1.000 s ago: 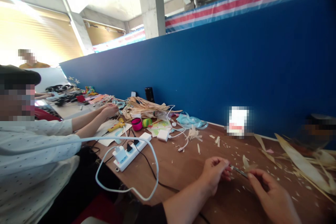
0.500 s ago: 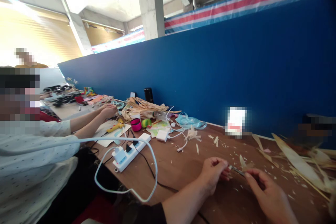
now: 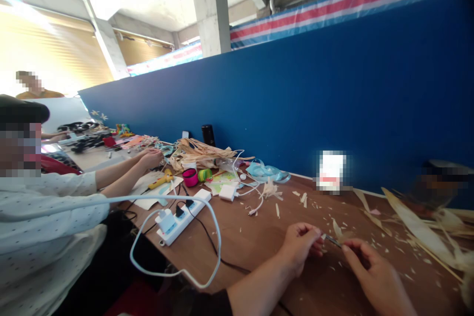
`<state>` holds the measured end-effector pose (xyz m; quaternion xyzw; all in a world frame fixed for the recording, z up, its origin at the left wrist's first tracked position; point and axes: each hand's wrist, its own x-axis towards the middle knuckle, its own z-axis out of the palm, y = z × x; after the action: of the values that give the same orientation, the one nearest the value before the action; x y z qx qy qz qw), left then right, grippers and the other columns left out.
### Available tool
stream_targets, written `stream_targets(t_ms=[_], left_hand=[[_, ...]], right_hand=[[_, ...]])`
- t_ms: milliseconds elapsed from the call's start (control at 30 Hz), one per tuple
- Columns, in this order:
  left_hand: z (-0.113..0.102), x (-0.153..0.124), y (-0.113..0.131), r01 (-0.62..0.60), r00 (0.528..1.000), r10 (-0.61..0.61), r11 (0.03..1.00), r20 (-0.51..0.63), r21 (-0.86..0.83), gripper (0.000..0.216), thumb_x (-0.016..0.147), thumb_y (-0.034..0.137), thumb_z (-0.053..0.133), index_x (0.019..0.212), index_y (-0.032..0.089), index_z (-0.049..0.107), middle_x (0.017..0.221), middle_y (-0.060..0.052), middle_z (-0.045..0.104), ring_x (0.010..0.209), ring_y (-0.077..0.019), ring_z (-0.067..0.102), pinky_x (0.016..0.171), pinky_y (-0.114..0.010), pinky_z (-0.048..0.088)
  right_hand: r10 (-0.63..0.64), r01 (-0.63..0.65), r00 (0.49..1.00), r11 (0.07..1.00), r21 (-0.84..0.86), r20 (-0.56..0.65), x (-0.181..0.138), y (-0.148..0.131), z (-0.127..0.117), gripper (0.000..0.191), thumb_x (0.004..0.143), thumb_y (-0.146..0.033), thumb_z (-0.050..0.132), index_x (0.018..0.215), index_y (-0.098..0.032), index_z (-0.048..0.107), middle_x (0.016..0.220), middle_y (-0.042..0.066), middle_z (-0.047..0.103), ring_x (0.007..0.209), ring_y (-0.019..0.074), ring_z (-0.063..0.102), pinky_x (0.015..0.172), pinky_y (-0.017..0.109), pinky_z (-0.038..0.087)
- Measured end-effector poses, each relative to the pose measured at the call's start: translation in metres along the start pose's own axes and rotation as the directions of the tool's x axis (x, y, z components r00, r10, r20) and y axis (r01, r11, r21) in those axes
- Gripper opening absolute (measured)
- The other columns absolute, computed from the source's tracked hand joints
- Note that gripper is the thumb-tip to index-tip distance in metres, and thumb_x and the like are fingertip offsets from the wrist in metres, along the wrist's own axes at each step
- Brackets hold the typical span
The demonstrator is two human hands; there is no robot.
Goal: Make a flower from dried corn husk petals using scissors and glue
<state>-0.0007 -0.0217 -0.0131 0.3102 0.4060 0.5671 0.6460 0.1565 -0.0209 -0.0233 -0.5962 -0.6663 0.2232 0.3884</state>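
My left hand (image 3: 301, 246) is curled in a pinch over the brown table (image 3: 259, 242), its fingertips closed on one end of a thin dark strip (image 3: 333, 241). My right hand (image 3: 370, 276) lies just right of it, index finger and thumb pressed on the strip's other end. A small pale leaf piece (image 3: 337, 231) stands just behind the strip. Pale scraps are scattered on the wood around both hands.
A white power strip (image 3: 181, 217) with plugs and a looping white cable (image 3: 174, 271) lies to the left. A co-worker in a dotted white shirt (image 3: 48, 227) works beside me. Dried leaves (image 3: 418, 227) lie at right; a blue partition (image 3: 333, 98) backs the table.
The view has drifted slightly. Both hands keep their pinch on the strip with almost no movement.
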Motion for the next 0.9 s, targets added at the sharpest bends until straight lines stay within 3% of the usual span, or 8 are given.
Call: stream_targets(t_ms=[233, 500, 733, 900], left_hand=[[0.000, -0.003, 0.002, -0.005, 1.000, 0.005, 1.000, -0.010, 0.018, 0.032, 0.058, 0.040, 0.069, 0.069, 0.011, 0.061, 0.058, -0.001, 0.058, 0.046, -0.0062, 0.047, 0.045, -0.018, 0.040], [-0.003, -0.003, 0.003, -0.017, 0.999, 0.015, 0.999, 0.048, 0.037, 0.029, 0.063, 0.038, 0.068, 0.075, 0.012, 0.062, 0.065, -0.001, 0.058, 0.050, -0.0039, 0.047, 0.046, -0.014, 0.040], [0.001, -0.005, 0.004, -0.095, 0.991, 0.079, 0.984, 0.109, 0.152, 0.025, 0.063, 0.034, 0.068, 0.075, 0.012, 0.062, 0.063, 0.000, 0.055, 0.051, -0.0054, 0.046, 0.045, -0.016, 0.041], [0.001, -0.006, 0.001, -0.131, 0.979, 0.090, 0.966, 0.183, 0.224, 0.028, 0.062, 0.035, 0.068, 0.077, 0.013, 0.063, 0.062, -0.001, 0.056, 0.054, -0.0086, 0.049, 0.045, -0.018, 0.041]], right_hand=[[-0.035, 0.037, 0.998, 0.999, 0.033, -0.056, -0.003, -0.010, -0.003, 0.026, 0.073, -0.042, 0.047, 0.079, -0.019, 0.058, 0.074, 0.004, 0.067, 0.068, 0.0197, 0.062, 0.063, 0.026, 0.047], [0.029, -0.029, 0.995, 1.000, -0.001, -0.093, -0.001, -0.022, -0.018, 0.018, 0.072, -0.035, 0.047, 0.073, -0.019, 0.057, 0.067, 0.003, 0.063, 0.061, 0.0185, 0.057, 0.059, 0.027, 0.042], [0.035, -0.036, 0.999, 0.940, 0.339, 0.011, -0.007, -0.021, -0.001, 0.016, 0.075, -0.033, 0.049, 0.073, -0.018, 0.055, 0.064, 0.000, 0.058, 0.060, 0.0156, 0.053, 0.058, 0.023, 0.041], [0.017, -0.045, 0.997, 0.911, 0.410, 0.072, -0.012, -0.023, 0.011, 0.015, 0.075, -0.030, 0.051, 0.072, -0.016, 0.056, 0.064, 0.000, 0.057, 0.060, 0.0145, 0.051, 0.057, 0.022, 0.040]])
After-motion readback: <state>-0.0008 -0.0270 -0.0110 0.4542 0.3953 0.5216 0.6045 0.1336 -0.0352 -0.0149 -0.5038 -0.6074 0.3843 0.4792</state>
